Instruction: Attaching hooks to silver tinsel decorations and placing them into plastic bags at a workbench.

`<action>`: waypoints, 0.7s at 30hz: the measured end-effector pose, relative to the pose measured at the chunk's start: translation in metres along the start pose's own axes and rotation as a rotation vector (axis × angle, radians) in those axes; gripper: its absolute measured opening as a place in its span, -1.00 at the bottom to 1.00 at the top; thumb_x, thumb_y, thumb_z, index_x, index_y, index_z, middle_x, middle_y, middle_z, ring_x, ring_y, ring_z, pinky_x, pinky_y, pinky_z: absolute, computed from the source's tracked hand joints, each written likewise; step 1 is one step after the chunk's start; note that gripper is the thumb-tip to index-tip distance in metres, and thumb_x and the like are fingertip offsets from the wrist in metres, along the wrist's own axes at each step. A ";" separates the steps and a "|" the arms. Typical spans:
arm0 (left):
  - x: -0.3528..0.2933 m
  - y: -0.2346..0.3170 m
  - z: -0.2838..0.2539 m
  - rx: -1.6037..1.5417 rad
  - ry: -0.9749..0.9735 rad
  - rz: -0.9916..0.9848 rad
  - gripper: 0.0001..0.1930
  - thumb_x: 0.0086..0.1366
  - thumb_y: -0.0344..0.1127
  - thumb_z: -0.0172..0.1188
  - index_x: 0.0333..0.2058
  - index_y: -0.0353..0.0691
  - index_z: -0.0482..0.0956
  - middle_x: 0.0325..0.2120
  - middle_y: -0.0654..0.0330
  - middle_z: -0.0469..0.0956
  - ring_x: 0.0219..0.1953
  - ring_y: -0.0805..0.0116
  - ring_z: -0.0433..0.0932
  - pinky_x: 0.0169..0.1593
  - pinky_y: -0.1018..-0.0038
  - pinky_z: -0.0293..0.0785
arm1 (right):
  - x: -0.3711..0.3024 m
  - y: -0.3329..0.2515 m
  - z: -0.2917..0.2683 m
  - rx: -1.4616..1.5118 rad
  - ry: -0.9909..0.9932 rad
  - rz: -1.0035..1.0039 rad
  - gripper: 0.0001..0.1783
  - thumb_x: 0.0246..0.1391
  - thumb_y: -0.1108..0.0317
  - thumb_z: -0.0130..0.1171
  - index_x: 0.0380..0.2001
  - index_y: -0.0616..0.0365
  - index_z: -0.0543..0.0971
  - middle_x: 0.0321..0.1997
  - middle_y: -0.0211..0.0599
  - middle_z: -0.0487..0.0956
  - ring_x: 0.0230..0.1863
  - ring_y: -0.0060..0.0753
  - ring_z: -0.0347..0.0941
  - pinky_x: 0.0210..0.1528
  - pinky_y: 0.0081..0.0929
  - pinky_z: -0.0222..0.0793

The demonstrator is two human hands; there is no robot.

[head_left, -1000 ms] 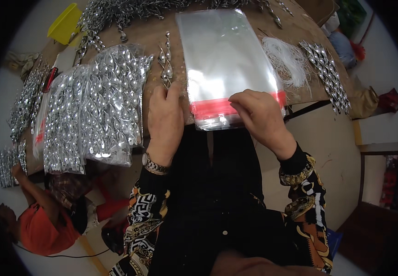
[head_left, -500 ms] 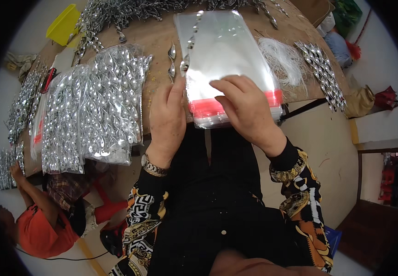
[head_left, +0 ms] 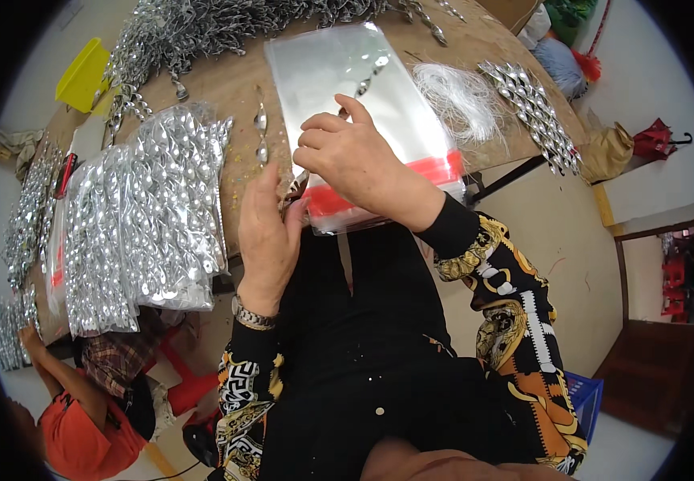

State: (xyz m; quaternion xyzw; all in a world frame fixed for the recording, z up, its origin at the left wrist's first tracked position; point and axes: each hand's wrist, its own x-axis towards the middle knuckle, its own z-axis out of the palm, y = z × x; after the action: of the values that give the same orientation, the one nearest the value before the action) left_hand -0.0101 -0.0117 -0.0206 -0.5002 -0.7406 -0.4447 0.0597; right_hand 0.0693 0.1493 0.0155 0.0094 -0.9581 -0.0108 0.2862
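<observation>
Clear plastic bag with a red strip along its open end lies flat on a brown wooden table, its mouth hanging just over the near edge toward the person. Inside the bag, seen through the plastic, is a silver twisted metallic ornament.

The right hand rests on top of the bag, fingers curled and pressing down on the plastic near the red strip; whether the fingertips pinch the ornament through the plastic cannot be told. The left hand lies at the table edge just left of the bag's mouth, fingers extended and close together, the thumb side touching the bag's opening; it is not clear that it grips anything. A metal watch band circles the left wrist. Both forearms wear black sleeves with gold and white patterned cuffs.

Just left of the bag, a single silver ornament lies loose on the wood. Further left sit filled clear bags packed with silver ornaments. A heap of loose silver ornaments covers the far side of the table. To the right of the bag lie a bundle of white threads and a row of silver ornaments. A yellow plastic bin stands at the far left. Another person in an orange top is at the lower left.
</observation>
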 end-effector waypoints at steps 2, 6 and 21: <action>0.000 0.000 -0.003 0.025 -0.004 -0.024 -0.52 0.15 -0.42 0.22 0.07 -0.29 0.35 -0.21 -0.08 0.45 -0.21 -0.03 0.43 -0.15 0.21 0.38 | -0.006 0.005 -0.009 -0.004 -0.025 -0.022 -0.93 -0.08 0.40 0.10 -0.46 0.00 0.54 -0.33 -0.50 0.53 -0.01 -0.46 0.43 0.22 -0.02 0.12; 0.001 -0.006 -0.011 0.196 -0.153 0.020 -0.64 0.25 -0.17 0.14 -0.09 -0.30 0.48 -0.22 -0.03 0.48 -0.16 0.00 0.42 -0.07 0.23 0.33 | -0.022 0.009 -0.028 0.055 -0.112 -0.085 -0.97 -0.08 0.41 0.11 -0.50 0.00 0.52 -0.38 -0.49 0.52 -0.07 -0.45 0.45 0.20 -0.10 0.17; -0.003 0.038 0.010 -1.336 -0.233 -0.413 -0.34 0.38 0.09 -0.11 0.22 -0.34 0.09 0.05 0.00 0.38 0.12 0.19 0.37 0.09 0.30 0.40 | -0.116 -0.023 -0.095 0.516 0.049 0.603 -0.89 -0.03 0.54 0.20 -0.38 0.23 0.50 -0.45 -0.20 0.51 -0.42 -0.22 0.48 -0.39 -0.43 0.34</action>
State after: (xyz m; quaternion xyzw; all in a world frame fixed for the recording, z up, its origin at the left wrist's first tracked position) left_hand 0.0251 -0.0025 -0.0053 -0.3234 -0.3907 -0.7497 -0.4251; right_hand 0.2186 0.1277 0.0314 -0.2003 -0.8822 0.3147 0.2874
